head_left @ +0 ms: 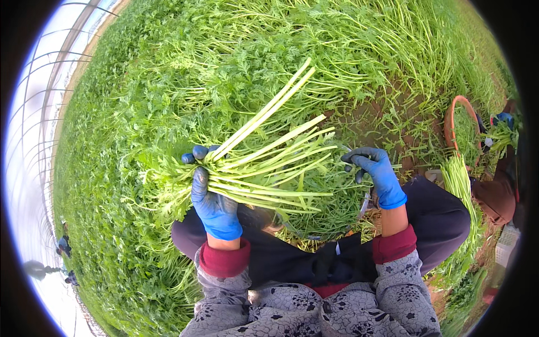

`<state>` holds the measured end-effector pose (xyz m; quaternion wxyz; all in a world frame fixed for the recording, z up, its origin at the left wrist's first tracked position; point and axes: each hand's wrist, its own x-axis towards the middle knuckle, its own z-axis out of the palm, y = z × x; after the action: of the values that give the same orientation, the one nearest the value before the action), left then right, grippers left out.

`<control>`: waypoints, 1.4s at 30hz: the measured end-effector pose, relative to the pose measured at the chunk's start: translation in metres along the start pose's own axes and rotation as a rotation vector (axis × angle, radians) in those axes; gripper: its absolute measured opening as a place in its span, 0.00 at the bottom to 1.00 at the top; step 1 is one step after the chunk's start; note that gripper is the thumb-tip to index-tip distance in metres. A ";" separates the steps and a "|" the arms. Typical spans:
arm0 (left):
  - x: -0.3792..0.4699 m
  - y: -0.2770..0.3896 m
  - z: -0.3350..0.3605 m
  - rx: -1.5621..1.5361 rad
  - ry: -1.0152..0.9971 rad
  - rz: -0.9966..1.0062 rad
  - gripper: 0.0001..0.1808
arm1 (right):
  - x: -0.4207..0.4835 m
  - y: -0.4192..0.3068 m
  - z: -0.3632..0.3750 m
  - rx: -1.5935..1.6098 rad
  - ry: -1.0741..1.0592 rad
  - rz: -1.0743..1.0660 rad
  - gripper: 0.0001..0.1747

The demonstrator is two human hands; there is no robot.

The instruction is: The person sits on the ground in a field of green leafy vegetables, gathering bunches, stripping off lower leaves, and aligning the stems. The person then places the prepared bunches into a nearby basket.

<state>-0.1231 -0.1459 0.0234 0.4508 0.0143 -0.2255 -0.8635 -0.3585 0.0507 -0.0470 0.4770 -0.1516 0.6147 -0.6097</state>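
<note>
My left hand (214, 206), in a blue glove with darkened fingers, grips a bunch of leafy green stalks (269, 168). The cut stems fan out to the right, two of them pointing higher than the others; the feathery leaves (168, 185) hang to the left of the palm. My right hand (374, 172), gloved the same way, is just right of the stem ends with its fingers loosely curled. Whether a small scrap is between those fingers is not clear. Under the stems, between my knees, lies a heap of green trimmings (328, 215), seemingly in a container whose pale rim (364, 205) partly shows.
Dense leafy crop (147, 105) grows ahead and to the left, beside bare soil (379, 113). At right are an orange basket (452, 122), a pile of long stalks (461, 185), a white crate (507, 246) and a co-worker's gloved hand (503, 120). Greenhouse hoops (46, 88) arch at far left.
</note>
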 end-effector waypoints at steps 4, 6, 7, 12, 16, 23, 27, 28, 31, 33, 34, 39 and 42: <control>-0.007 -0.007 -0.005 0.071 0.025 -0.034 0.17 | -0.025 -0.052 0.022 -0.030 -0.135 -0.122 0.17; -0.012 -0.012 -0.003 0.180 0.054 -0.033 0.16 | -0.022 -0.064 0.045 0.004 -0.206 -0.091 0.22; -0.013 -0.013 -0.001 0.275 0.048 -0.032 0.15 | -0.020 -0.065 0.054 0.120 -0.242 -0.091 0.27; -0.008 -0.011 0.019 0.755 -0.302 0.001 0.13 | -0.008 -0.048 0.051 0.084 -0.132 -0.076 0.23; 0.004 -0.002 0.034 1.172 -0.937 0.188 0.12 | -0.022 -0.059 -0.007 -0.059 0.311 -0.082 0.16; -0.036 -0.039 0.029 1.792 -1.405 0.154 0.15 | -0.020 -0.051 0.021 -0.813 -0.321 -0.428 0.46; -0.051 -0.052 0.020 1.791 -1.649 0.129 0.11 | 0.010 -0.024 0.052 -1.006 -0.319 -0.461 0.24; -0.053 -0.054 0.019 1.747 -1.643 0.171 0.10 | 0.019 -0.026 0.049 -0.978 -0.187 -0.400 0.19; -0.058 -0.054 0.016 1.697 -1.635 0.246 0.10 | 0.033 -0.047 0.028 -1.020 0.103 -0.203 0.17; -0.062 -0.055 0.014 1.695 -1.651 0.247 0.10 | 0.028 -0.061 0.022 -0.681 -0.034 0.007 0.16; -0.064 -0.056 0.013 1.665 -1.639 0.241 0.10 | 0.026 -0.064 0.025 -0.683 -0.156 -0.023 0.17; -0.070 -0.059 0.009 1.630 -1.709 0.295 0.11 | 0.034 -0.044 0.073 -0.997 -0.612 -0.449 0.22; -0.072 -0.060 0.008 1.612 -1.710 0.336 0.12 | 0.055 -0.041 0.070 -1.204 -0.440 -0.403 0.26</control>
<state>-0.1284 -0.0567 -0.0067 0.1224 -0.3173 -0.9311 -0.1317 -0.3485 -0.0426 -0.0190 0.3002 -0.6237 0.6955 -0.1927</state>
